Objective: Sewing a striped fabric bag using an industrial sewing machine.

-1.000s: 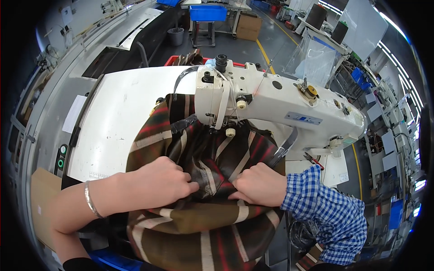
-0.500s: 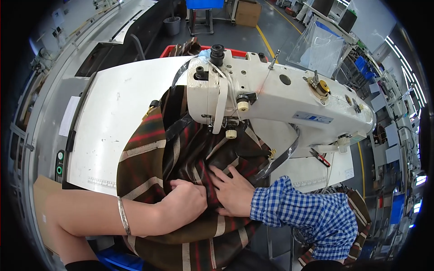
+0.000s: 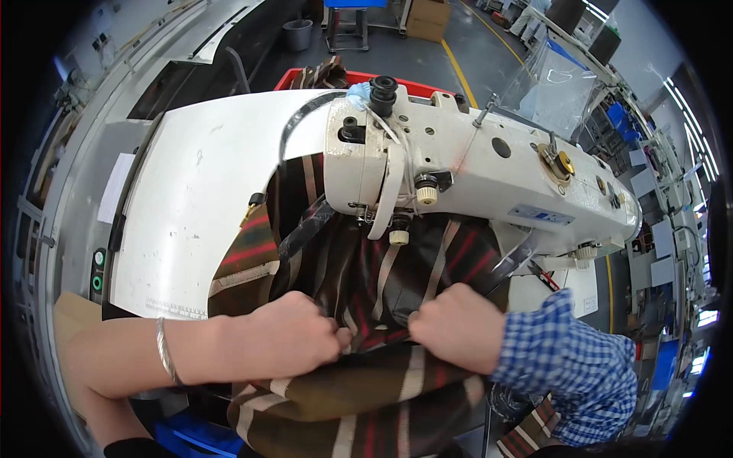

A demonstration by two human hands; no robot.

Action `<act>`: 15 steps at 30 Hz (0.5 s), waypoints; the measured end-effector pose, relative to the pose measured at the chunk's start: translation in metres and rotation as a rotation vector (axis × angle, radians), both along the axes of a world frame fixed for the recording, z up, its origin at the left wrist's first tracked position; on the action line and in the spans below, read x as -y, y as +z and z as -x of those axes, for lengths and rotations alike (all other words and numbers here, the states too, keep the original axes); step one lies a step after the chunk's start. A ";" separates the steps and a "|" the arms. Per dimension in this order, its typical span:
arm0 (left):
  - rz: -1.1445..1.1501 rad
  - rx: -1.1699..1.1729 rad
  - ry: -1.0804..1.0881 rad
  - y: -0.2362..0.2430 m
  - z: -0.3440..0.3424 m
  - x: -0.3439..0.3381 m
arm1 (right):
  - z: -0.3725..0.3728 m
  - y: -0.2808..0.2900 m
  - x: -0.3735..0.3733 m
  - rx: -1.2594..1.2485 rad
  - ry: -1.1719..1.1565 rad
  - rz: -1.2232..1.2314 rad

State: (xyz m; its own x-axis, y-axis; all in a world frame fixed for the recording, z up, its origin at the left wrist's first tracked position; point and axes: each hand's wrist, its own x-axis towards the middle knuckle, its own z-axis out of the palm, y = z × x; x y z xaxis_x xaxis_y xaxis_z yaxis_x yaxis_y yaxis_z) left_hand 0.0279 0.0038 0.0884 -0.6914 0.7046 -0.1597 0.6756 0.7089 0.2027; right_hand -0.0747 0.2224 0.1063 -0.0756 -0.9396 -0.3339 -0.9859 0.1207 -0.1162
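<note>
A brown bag (image 3: pixel 336 404) with red and beige stripes lies gathered under the head of a white sewing machine (image 3: pixel 473 149), and part of it hangs over the table's near edge. My left hand (image 3: pixel 286 336) is closed on the fabric left of middle. To its right my right hand (image 3: pixel 462 328), below a blue checked sleeve, also grips the bag, knuckles up. The cloth between the two fists is drawn wide. A dark plastic-wrapped strap (image 3: pixel 304 229) crosses the bag beside the needle area. Near the bag's left edge is a gold-coloured metal fitting (image 3: pixel 248 211).
The white worktop (image 3: pixel 191 183) extends left of the machine. Red-handled thread snips (image 3: pixel 548 281) lie under the machine arm at right. A red crate (image 3: pixel 286 79) with striped pieces stands behind. Another striped piece (image 3: pixel 531 431) hangs at lower right.
My right hand has gone from spread fingers to a closed grip and moved right. My left hand shifted slightly left. The bag's fabric is now pulled wider beneath the machine.
</note>
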 end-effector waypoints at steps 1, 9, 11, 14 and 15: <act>-0.053 0.106 0.046 -0.011 -0.002 0.003 | -0.004 -0.008 0.003 -0.057 0.031 -0.049; -0.160 -0.072 0.111 -0.014 -0.023 -0.007 | -0.020 -0.026 0.018 0.069 -0.042 0.507; -0.234 0.006 0.122 -0.012 -0.017 -0.005 | -0.027 -0.040 0.015 0.105 -0.031 0.404; -0.273 0.218 0.178 -0.014 -0.024 -0.004 | -0.036 -0.047 -0.006 0.182 -0.006 0.238; -0.279 0.222 0.179 -0.021 -0.029 -0.005 | -0.038 -0.049 -0.004 0.185 -0.006 0.232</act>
